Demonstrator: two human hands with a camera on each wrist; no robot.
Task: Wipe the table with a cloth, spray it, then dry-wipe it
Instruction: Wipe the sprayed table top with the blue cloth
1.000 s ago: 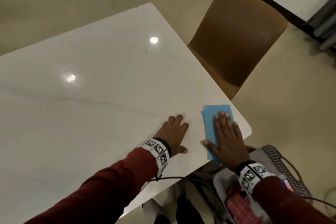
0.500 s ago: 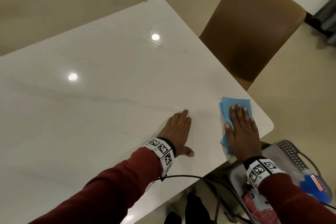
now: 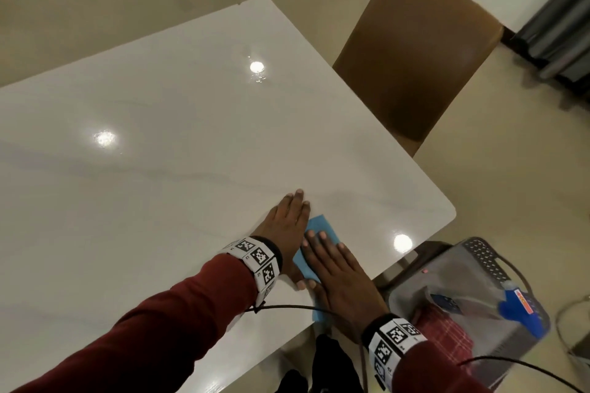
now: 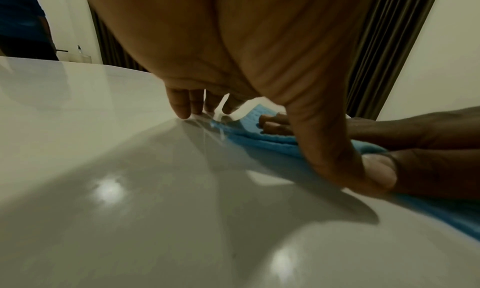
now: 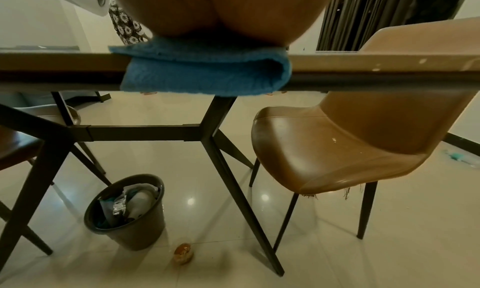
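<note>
A folded blue cloth (image 3: 320, 228) lies near the front edge of the glossy white table (image 3: 159, 169). My right hand (image 3: 335, 268) presses flat on it with straight fingers. One end of the cloth (image 5: 205, 74) hangs over the table edge in the right wrist view. My left hand (image 3: 287, 220) rests flat on the table just left of the cloth, its thumb beside the right hand. In the left wrist view the left fingers (image 4: 182, 105) touch the tabletop, with the cloth (image 4: 262, 136) against them. A blue spray bottle (image 3: 518, 306) lies in a grey basket (image 3: 479, 265) at the right.
A brown chair (image 3: 415, 54) stands at the table's far right side. Under the table are dark metal legs (image 5: 226, 169), a bin with rubbish (image 5: 127, 212) and a small round object on the floor (image 5: 183, 256). A cable runs from each wrist.
My right hand has slid the cloth leftward from the table's right corner until it lies against my left hand. The left hand has stayed flat on the table.
</note>
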